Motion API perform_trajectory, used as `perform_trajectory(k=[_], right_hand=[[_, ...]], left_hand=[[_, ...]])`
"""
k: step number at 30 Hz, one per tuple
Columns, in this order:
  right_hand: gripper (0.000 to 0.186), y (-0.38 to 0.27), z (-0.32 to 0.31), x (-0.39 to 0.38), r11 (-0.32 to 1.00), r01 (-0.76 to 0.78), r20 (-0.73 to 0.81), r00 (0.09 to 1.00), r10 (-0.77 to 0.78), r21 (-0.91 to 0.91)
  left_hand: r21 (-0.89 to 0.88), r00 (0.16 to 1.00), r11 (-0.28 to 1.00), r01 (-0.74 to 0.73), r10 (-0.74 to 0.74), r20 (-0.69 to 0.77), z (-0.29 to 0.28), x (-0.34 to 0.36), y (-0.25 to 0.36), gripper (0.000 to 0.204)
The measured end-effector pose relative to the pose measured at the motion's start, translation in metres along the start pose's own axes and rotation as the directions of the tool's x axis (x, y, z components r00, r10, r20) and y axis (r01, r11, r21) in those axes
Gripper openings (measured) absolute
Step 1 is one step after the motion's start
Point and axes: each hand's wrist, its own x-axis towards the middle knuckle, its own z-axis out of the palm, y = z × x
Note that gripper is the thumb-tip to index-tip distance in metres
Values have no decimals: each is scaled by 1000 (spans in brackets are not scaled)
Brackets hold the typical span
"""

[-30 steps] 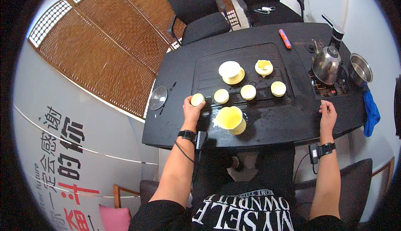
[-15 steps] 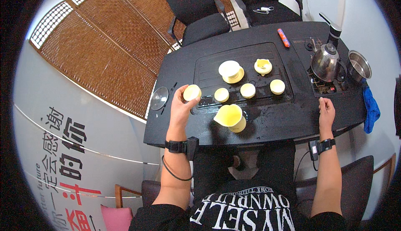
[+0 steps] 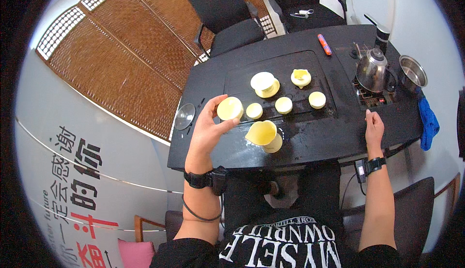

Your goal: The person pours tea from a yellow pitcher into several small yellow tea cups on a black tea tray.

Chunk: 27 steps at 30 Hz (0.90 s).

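Note:
My left hand [image 3: 209,125] holds a small pale yellow teacup [image 3: 230,109] between thumb and fingers, raised above the tea tray's left front. Three matching cups stand in a row to its right: a near one [image 3: 254,111], a middle one [image 3: 284,105] and a right one [image 3: 317,100]. In front of them is a yellow spouted pitcher [image 3: 264,136]. Behind sit a lidded bowl on a saucer [image 3: 264,83] and a small yellow strainer [image 3: 301,78]. My right hand [image 3: 373,128] rests at the table's right front, fingers curled together; whether anything is inside them is hidden.
A steel kettle [image 3: 372,71] stands on a hot plate at the right, beside a steel pot [image 3: 412,73] and a blue cloth [image 3: 428,124]. A glass lid [image 3: 184,117] lies at the left edge. An orange-red stick-shaped packet [image 3: 324,44] lies at the back. Black chairs [image 3: 226,13] stand beyond.
My left hand has brought the cup slightly right and closer to the camera. The whole view has shifted a little; my right hand stays at the right front of the table.

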Motion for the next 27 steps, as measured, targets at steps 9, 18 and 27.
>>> perform_trajectory(k=[9,18,27], right_hand=[[37,1,0,2,1000,1,2,1000,-1,-18],[36,0,-2,1,999,0,5,1000,1,-43],[37,5,2,1,1000,2,-2,1000,-2,-30]], left_hand=[[63,997,996,-55,51,62,14,-1,16,69],[101,994,994,-44,33,103,28,1,16,71],[113,992,993,-43,29,122,39,0,11,73]])
